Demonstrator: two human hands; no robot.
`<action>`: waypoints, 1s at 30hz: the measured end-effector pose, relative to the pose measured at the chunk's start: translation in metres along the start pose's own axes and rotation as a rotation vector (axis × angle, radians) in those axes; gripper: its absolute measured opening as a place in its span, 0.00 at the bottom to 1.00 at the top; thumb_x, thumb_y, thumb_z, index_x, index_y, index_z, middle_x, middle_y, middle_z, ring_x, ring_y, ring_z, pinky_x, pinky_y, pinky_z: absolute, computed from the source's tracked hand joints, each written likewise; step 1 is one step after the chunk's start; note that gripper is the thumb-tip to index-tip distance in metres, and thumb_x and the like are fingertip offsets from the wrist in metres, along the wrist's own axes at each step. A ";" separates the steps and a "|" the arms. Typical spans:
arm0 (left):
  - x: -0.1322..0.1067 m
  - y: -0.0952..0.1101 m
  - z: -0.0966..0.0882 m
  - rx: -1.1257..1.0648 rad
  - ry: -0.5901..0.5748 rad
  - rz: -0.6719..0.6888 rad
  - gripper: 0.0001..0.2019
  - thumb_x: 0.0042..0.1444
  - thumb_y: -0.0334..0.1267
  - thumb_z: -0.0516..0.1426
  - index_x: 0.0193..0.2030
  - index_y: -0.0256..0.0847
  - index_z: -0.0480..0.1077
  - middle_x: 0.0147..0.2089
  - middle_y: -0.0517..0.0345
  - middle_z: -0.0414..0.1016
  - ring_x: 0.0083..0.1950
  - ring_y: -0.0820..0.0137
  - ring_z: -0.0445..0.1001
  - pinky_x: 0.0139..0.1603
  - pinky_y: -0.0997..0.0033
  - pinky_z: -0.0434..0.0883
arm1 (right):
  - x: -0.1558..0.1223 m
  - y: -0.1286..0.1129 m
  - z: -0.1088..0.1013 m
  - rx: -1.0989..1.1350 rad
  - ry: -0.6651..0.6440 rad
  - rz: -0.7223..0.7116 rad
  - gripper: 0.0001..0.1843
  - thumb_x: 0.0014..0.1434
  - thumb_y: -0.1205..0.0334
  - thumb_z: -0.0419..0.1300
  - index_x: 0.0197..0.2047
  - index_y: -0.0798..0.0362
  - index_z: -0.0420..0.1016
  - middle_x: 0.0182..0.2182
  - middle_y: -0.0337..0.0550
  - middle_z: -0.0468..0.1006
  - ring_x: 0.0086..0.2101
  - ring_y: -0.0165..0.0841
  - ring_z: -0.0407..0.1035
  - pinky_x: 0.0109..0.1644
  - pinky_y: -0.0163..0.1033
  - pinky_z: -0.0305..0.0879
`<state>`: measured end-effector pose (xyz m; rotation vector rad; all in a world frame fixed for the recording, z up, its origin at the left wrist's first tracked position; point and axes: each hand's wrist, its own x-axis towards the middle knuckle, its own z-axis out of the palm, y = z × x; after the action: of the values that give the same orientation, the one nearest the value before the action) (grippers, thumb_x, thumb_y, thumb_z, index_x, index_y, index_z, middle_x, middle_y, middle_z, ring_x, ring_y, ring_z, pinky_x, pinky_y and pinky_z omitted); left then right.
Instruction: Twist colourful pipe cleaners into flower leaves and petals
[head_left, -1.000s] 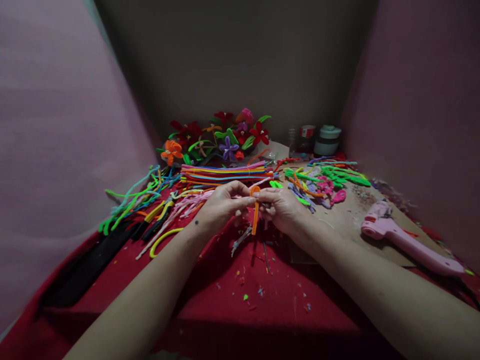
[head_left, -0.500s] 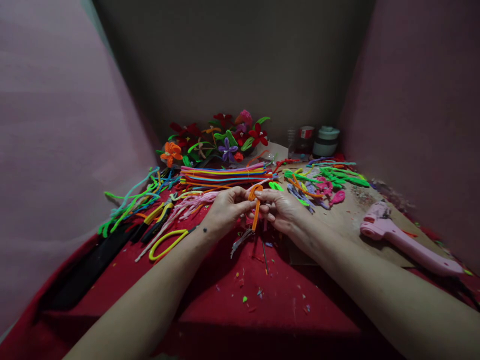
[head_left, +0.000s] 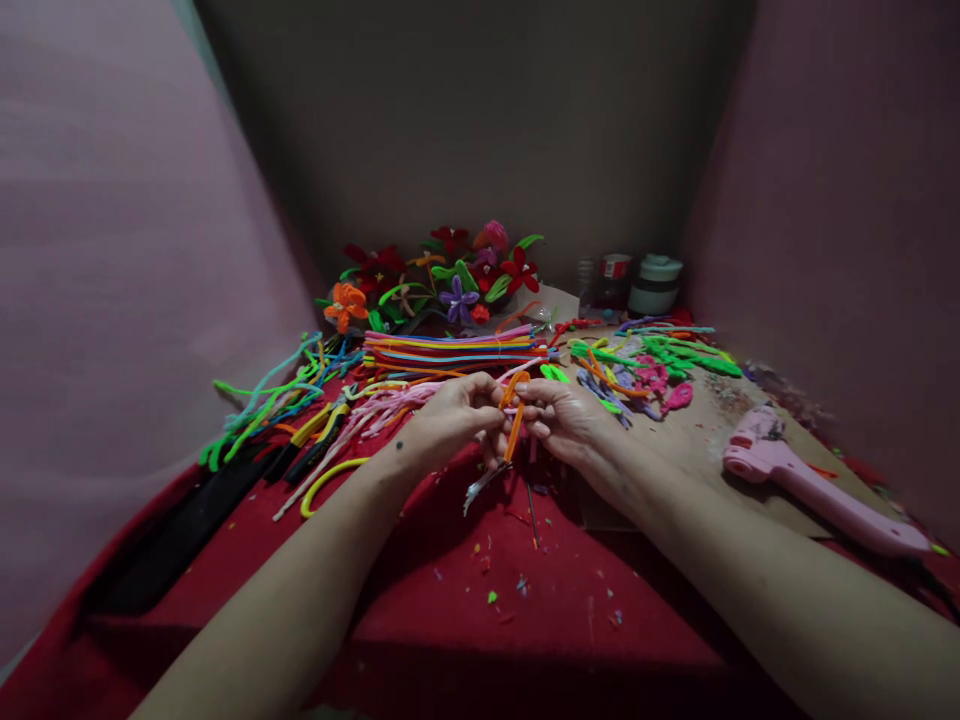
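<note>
My left hand (head_left: 450,415) and my right hand (head_left: 566,420) meet over a red cloth (head_left: 480,600), both pinching an orange pipe cleaner (head_left: 513,420). Its top is bent into a small loop between my fingertips and its tail hangs down toward the cloth. A pale pink strand shows beside the fingers. Scissors with yellow handles (head_left: 330,480) lie under my left wrist, their blades (head_left: 480,485) pointing right below my hands.
A bundle of straight pipe cleaners (head_left: 450,350) lies behind my hands, finished flowers (head_left: 442,275) beyond it. Loose green and blue strands (head_left: 262,400) lie left, bent green and pink pieces (head_left: 652,365) right. A pink glue gun (head_left: 810,480) rests on cardboard; jars (head_left: 652,280) stand at the back.
My fingers have worked the orange loop tighter and tilted the tail slightly. Both hands stayed in nearly the same spot.
</note>
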<state>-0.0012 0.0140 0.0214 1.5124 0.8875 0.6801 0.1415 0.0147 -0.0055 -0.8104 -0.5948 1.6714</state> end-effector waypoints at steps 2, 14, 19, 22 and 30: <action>0.000 -0.001 -0.002 -0.029 0.006 0.023 0.08 0.48 0.35 0.57 0.34 0.38 0.61 0.22 0.62 0.70 0.19 0.71 0.71 0.17 0.72 0.70 | 0.001 -0.001 -0.001 0.003 0.001 -0.004 0.04 0.43 0.76 0.56 0.23 0.59 0.67 0.16 0.37 0.69 0.14 0.20 0.56 0.13 0.25 0.46; 0.001 0.001 -0.004 -0.053 0.152 0.058 0.11 0.48 0.40 0.59 0.26 0.34 0.64 0.23 0.62 0.69 0.14 0.78 0.64 0.10 0.78 0.63 | -0.002 0.001 -0.001 -0.086 -0.100 -0.065 0.03 0.42 0.74 0.59 0.24 0.60 0.70 0.18 0.40 0.72 0.16 0.21 0.61 0.15 0.26 0.53; 0.002 0.000 -0.005 -0.064 0.205 0.110 0.09 0.49 0.37 0.58 0.26 0.34 0.64 0.23 0.61 0.69 0.15 0.78 0.64 0.12 0.78 0.64 | -0.007 0.008 -0.001 -0.394 -0.207 -0.091 0.05 0.42 0.70 0.63 0.20 0.58 0.69 0.13 0.35 0.69 0.12 0.22 0.57 0.13 0.28 0.52; 0.002 0.000 -0.007 -0.010 0.214 0.119 0.08 0.50 0.37 0.57 0.27 0.34 0.64 0.23 0.60 0.69 0.16 0.78 0.64 0.12 0.78 0.64 | -0.011 0.009 0.001 -0.544 -0.195 -0.095 0.10 0.45 0.65 0.63 0.19 0.56 0.66 0.10 0.34 0.66 0.10 0.22 0.56 0.11 0.28 0.50; 0.002 0.001 -0.008 0.075 0.261 0.104 0.07 0.49 0.36 0.57 0.29 0.33 0.66 0.23 0.59 0.70 0.15 0.79 0.63 0.12 0.79 0.61 | -0.012 0.003 0.004 -0.218 -0.154 -0.194 0.07 0.44 0.67 0.63 0.26 0.58 0.67 0.19 0.39 0.74 0.17 0.25 0.67 0.17 0.30 0.64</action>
<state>-0.0061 0.0201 0.0230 1.5677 1.0449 0.9445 0.1376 0.0026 -0.0029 -0.7554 -0.9461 1.5157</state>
